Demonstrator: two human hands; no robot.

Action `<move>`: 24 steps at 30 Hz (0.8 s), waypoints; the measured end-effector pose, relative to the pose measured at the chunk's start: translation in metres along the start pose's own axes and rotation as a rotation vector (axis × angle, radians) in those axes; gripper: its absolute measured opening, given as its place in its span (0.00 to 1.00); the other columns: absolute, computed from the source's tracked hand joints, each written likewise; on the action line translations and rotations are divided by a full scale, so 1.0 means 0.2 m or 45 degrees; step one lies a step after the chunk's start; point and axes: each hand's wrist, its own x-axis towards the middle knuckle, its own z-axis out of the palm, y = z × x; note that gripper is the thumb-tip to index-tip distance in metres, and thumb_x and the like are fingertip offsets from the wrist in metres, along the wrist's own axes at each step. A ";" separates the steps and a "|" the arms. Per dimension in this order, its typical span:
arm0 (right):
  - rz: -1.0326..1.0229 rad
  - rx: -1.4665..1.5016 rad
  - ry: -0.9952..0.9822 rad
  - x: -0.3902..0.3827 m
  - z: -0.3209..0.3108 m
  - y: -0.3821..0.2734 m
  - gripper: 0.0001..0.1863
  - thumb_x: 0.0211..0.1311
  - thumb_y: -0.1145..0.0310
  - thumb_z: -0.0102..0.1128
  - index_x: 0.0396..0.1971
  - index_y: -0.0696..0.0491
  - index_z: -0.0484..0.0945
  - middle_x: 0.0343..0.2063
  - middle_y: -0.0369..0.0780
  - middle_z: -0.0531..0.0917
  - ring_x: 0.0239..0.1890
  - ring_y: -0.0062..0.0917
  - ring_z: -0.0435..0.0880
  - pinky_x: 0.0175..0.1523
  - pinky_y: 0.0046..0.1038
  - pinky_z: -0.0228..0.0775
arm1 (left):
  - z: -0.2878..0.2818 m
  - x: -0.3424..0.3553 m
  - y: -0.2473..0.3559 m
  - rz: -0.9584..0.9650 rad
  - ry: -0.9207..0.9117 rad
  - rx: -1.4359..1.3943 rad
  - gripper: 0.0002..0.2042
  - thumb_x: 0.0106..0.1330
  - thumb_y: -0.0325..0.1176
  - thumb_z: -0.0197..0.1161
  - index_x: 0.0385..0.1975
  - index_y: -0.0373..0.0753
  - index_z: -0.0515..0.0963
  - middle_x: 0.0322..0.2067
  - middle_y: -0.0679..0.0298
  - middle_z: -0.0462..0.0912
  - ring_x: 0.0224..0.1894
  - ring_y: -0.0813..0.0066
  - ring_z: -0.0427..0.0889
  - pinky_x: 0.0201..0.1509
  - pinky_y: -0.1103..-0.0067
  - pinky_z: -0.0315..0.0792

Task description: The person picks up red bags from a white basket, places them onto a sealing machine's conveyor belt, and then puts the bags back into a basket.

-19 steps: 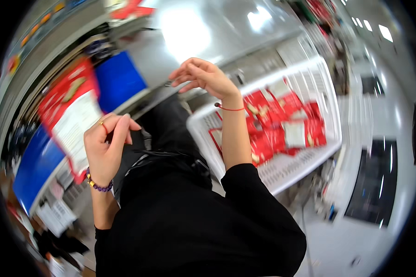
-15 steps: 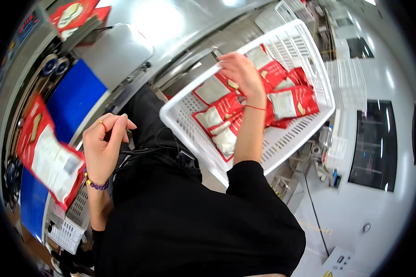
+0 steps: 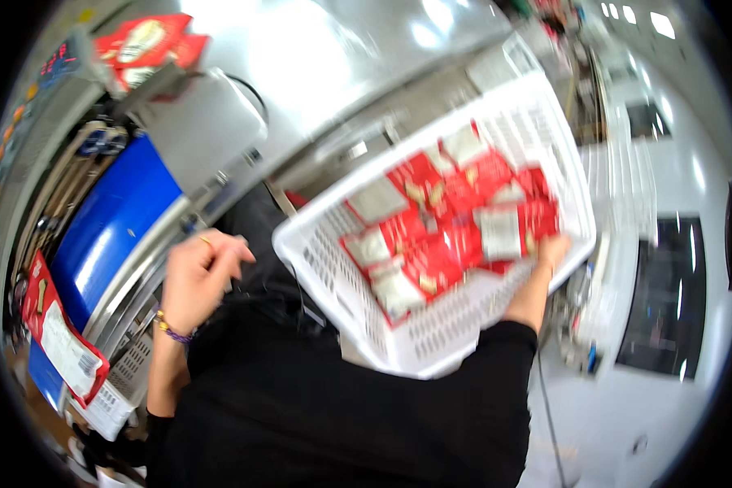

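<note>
A white perforated plastic basket (image 3: 431,354) sits in front of me, tilted in view, with several red-and-white pouches (image 3: 439,252) lying loosely in it. My right hand (image 3: 551,250) is inside its right end, at the corner of a red pouch with a pale panel (image 3: 500,234). Its fingers are blurred and partly hidden, so their grip does not show. My left hand (image 3: 199,272) hovers between the belt and my body, fingers curled in, holding nothing. Farther left, another red-and-white pouch (image 3: 67,350) lies at the lower end of the blue conveyor belt (image 3: 118,215).
A steel table (image 3: 325,73) spans the far side. Red pouches (image 3: 150,45) lie by a metal box-like cover (image 3: 207,122) at the upper left. A smaller white basket (image 3: 122,390) stands below the belt. Stacked white crates (image 3: 626,179) are beyond the basket's right end.
My right hand has moved from above the middle of the basket to its right end. The pouch on the belt has shifted down and left. My left hand has moved slightly right and down.
</note>
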 end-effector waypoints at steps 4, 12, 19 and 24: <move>0.319 0.538 -0.026 -0.05 0.02 0.13 0.15 0.56 0.66 0.61 0.39 0.61 0.80 0.39 0.55 0.82 0.43 0.50 0.80 0.49 0.43 0.71 | -0.01 0.03 -0.01 -0.016 -0.045 0.002 0.10 0.67 0.32 0.59 0.25 0.35 0.82 0.20 0.63 0.80 0.18 0.76 0.76 0.25 0.80 0.68; -0.245 0.632 0.557 -0.22 -0.95 -0.41 0.10 0.58 0.65 0.62 0.37 0.53 0.82 0.32 0.42 0.82 0.35 0.39 0.82 0.39 0.36 0.72 | -0.07 -0.02 0.02 0.110 0.021 -0.061 0.07 0.65 0.32 0.60 0.31 0.36 0.82 0.25 0.63 0.80 0.23 0.77 0.76 0.27 0.80 0.69; -0.901 1.202 0.633 -0.60 -1.84 -0.79 0.06 0.51 0.77 0.67 0.30 0.57 0.82 0.21 0.40 0.77 0.16 0.22 0.72 0.21 0.22 0.60 | -0.09 0.00 0.13 0.462 0.036 -0.079 0.27 0.56 0.32 0.70 0.57 0.40 0.71 0.52 0.58 0.72 0.50 0.69 0.75 0.53 0.77 0.72; -1.580 1.594 0.558 -0.86 -2.07 -1.18 0.08 0.46 0.78 0.68 0.29 0.53 0.83 0.19 0.37 0.77 0.16 0.25 0.74 0.19 0.24 0.62 | -0.12 -0.07 0.19 0.468 0.170 -0.186 0.37 0.50 0.36 0.75 0.61 0.37 0.65 0.57 0.53 0.70 0.58 0.61 0.73 0.59 0.73 0.69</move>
